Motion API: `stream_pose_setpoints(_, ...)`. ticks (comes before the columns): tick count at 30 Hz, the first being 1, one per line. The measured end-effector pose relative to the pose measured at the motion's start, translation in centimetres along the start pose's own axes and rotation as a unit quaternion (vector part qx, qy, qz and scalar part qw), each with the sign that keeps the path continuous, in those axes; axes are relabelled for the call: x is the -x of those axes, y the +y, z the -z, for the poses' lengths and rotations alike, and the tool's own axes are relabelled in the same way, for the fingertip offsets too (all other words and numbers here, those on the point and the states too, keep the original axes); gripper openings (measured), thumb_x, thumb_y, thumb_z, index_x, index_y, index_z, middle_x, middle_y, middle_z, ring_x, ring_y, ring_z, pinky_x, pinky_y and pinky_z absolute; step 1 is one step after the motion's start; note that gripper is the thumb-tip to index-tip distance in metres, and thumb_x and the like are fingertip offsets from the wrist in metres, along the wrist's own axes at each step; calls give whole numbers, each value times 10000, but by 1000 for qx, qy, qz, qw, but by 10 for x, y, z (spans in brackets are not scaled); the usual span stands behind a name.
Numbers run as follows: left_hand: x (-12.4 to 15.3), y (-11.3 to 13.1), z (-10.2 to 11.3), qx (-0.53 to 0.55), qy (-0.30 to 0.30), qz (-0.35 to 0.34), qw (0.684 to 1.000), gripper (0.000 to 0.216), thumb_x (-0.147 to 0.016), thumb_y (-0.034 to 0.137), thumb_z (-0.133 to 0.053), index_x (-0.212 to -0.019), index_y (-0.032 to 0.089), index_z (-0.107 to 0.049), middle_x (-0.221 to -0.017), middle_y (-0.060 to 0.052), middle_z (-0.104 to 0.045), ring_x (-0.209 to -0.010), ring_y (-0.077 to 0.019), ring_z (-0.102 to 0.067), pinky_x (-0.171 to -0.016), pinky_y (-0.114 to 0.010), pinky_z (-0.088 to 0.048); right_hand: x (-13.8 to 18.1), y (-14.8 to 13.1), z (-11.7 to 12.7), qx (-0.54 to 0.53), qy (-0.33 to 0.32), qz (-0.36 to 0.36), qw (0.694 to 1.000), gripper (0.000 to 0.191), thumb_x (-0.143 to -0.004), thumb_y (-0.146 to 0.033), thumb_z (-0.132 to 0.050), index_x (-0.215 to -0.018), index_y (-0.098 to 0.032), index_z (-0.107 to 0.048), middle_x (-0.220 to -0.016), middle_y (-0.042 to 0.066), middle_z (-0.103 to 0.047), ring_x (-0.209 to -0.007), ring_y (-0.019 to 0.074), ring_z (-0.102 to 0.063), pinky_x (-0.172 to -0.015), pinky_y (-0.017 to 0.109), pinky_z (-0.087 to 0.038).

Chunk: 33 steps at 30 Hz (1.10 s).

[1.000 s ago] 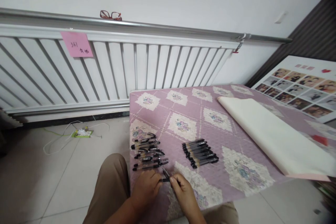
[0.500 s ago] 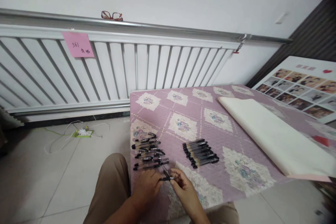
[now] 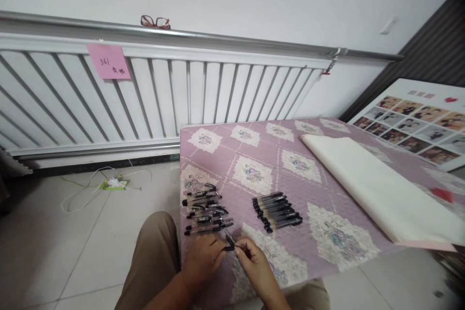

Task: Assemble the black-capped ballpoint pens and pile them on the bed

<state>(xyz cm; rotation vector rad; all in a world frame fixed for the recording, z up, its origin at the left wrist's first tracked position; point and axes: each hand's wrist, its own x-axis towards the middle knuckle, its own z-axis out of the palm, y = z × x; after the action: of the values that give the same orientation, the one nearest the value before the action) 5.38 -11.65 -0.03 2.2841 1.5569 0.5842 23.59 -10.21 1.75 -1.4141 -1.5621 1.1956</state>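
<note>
Pen (image 3: 228,248), dark and slender, was held low over the near part of the cloth-covered table (image 3: 261,150), its long axis running crosswise between the hands. Its left end was gripped by the left hand (image 3: 203,257) and its right end was pinched by the right hand (image 3: 253,259); the hands were kept just apart, neither clearly nearer. Just beyond it, a second dark piece (image 3: 229,239) was slanted away; whether it was joined to the pen could not be told. Farther out, a loose pile of pens (image 3: 206,213) was spread beyond the left hand, and a neat row of pens (image 3: 278,212) was laid beyond the right. Half a second earlier, the right fingers had been spread wider, with more of the pen's right end left bare.
</note>
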Motion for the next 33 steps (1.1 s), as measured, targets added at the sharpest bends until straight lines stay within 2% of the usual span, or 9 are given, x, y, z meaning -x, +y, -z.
stream_pose_setpoints(2, 0, 0, 0, 3, 4, 5, 1000, 194, -901, 262, -460, -927, 252, -652, -866, -24, -630, -813, -196, -574, -716, -304, -418, 0, -2, 0, -26, 1, -10, 1000, 143, -756, -332, -590, -810, -205, -627, -741, 4, -623, -721, 184, -580, -691, 272, -450)
stream_pose_setpoints(5, 0, 0, 0, 8, 9, 6, 1000, 176, -891, 258, -474, -920, 256, -647, -869, -17, -627, -813, -194, -571, -717, -303, -413, 0, -2, -1, -46, 20, -19, 999, 225, -729, -325, -619, -921, -208, -622, -819, 19, -650, -773, 197, -599, -731, 287, -459)
stream_pose_setpoints(7, 0, 0, 0, 9, 15, 3, 1000, 172, -888, 251, -479, -925, 255, -647, -872, -19, -628, -817, -197, -571, -722, -307, -411, -1, 0, -3, -21, 27, -13, 999, 171, -756, -367, -597, -808, -205, -616, -744, 8, -621, -722, 186, -575, -689, 275, -449)
stream_pose_setpoints(11, 0, 0, 0, 4, 13, 2, 1000, 170, -888, 243, -481, -928, 249, -646, -865, -22, -626, -817, -198, -567, -726, -309, -405, -3, 3, -5, 35, 26, 2, 999, 338, -809, -447, -522, -566, -215, -483, -566, -32, -472, -585, 151, -463, -573, 249, -387)
stream_pose_setpoints(18, 1, 0, -2, 12, 18, 15, 1000, 133, -878, 248, -503, -897, 254, -634, -864, -8, -616, -813, -190, -554, -715, -298, -383, 0, -2, 0, -11, -17, -8, 1000, 168, -784, -358, -552, -746, -199, -590, -699, -8, -561, -701, 175, -542, -673, 259, -428)
stream_pose_setpoints(22, 1, -1, -4, 18, 29, 14, 999, 145, -869, 228, -503, -916, 258, -637, -871, -7, -618, -812, -187, -554, -714, -296, -381, -1, 1, -1, -33, 14, -15, 999, 191, -747, -335, -589, -880, -198, -597, -774, 7, -588, -752, 188, -563, -717, 275, -442)
stream_pose_setpoints(25, 2, -2, -6, 19, 43, 11, 999, 151, -864, 226, -503, -922, 260, -638, -852, -5, -615, -797, -183, -554, -705, -293, -381, -3, 3, -3, -14, 34, -7, 999, 177, -777, -376, -564, -801, -201, -577, -726, -6, -546, -718, 180, -536, -686, 268, -432)
stream_pose_setpoints(29, 2, -2, -8, 23, 47, 11, 999, 143, -868, 231, -505, -908, 266, -638, -847, 1, -616, -797, -182, -556, -701, -294, -375, -3, 2, -5, 18, 22, -4, 1000, 294, -811, -427, -521, -611, -213, -487, -608, -33, -456, -621, 157, -468, -601, 250, -388)
stream_pose_setpoints(33, 2, -2, -7, 25, 39, 13, 999, 150, -873, 236, -498, -910, 266, -641, -850, -1, -615, -796, -184, -554, -702, -298, -373, -1, 2, -2, -17, 14, -7, 1000, 235, -789, -407, -557, -663, -210, -527, -632, -34, -483, -639, 156, -487, -617, 245, -399)
